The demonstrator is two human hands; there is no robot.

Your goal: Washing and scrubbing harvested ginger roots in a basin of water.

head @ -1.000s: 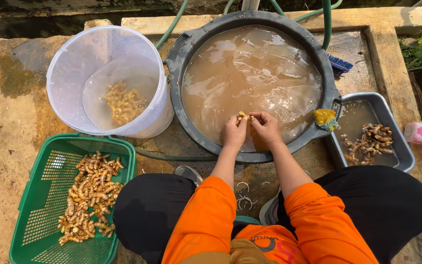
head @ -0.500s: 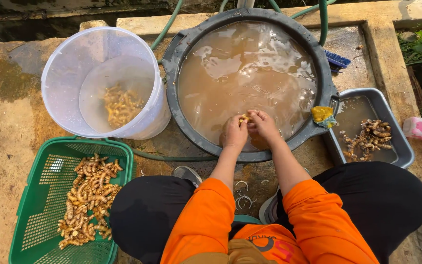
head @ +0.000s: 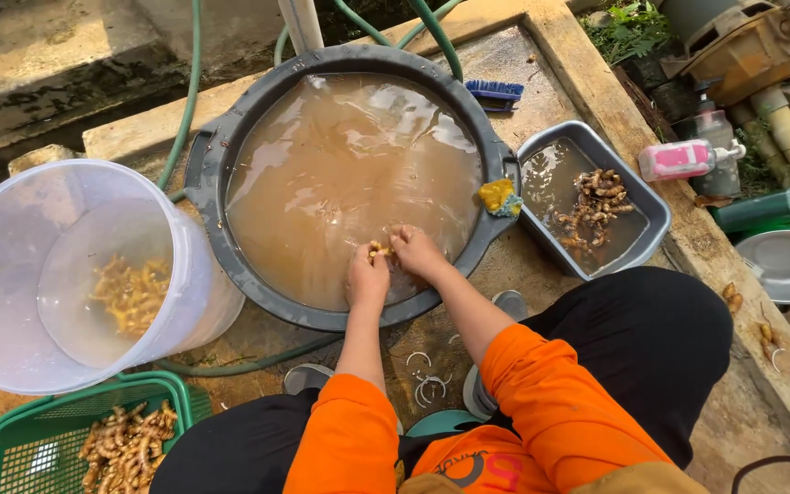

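Observation:
My left hand and my right hand meet over the near edge of a round grey basin full of muddy brown water. Both hold a small yellow root piece between the fingers, just above the water. A yellow sponge rests on the basin's right rim. The orange sleeves of my arms reach up from the bottom of the view.
A clear plastic bucket with yellow roots in water stands at the left. A green basket of roots sits at bottom left. A grey tray with dirty roots is at the right, beside a pink bottle. Green hoses and a blue brush lie behind.
The view has shifted left and tilted, so the basin now sits nearer the middle. Both hands stay together on the root piece at the basin's near edge.

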